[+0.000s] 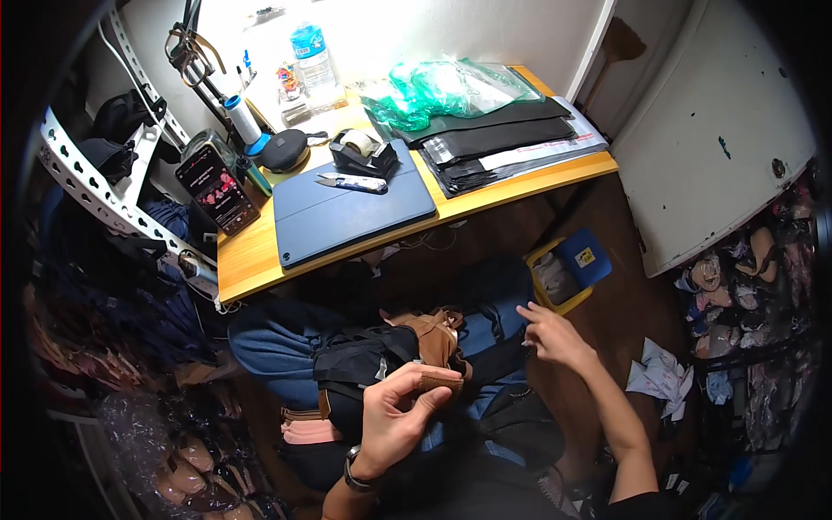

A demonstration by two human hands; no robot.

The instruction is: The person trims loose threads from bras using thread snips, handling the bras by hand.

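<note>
My left hand [400, 418], a watch on its wrist, pinches the edge of a brown fabric band [440, 382] between thumb and fingers. The band appears to belong to the brown garment [438, 336] bunched on my lap just beyond; its exact kind is unclear. Black garments [360, 357] lie beside it across my jeans. Off to the right, my right hand [556, 336] is raised with its fingers apart, near the small yellow-and-blue bin. I see nothing clearly held in it. Folded pink pieces [309, 432] lie left of my left wrist.
Ahead stands a wooden table [485, 198] bearing a blue tablet case [347, 221], a folding knife [351, 182], a tape dispenser [364, 154], a phone [217, 191] and black plastic bags [503, 139]. A bin [568, 270] stands right. Bagged garments [186, 464] flank me.
</note>
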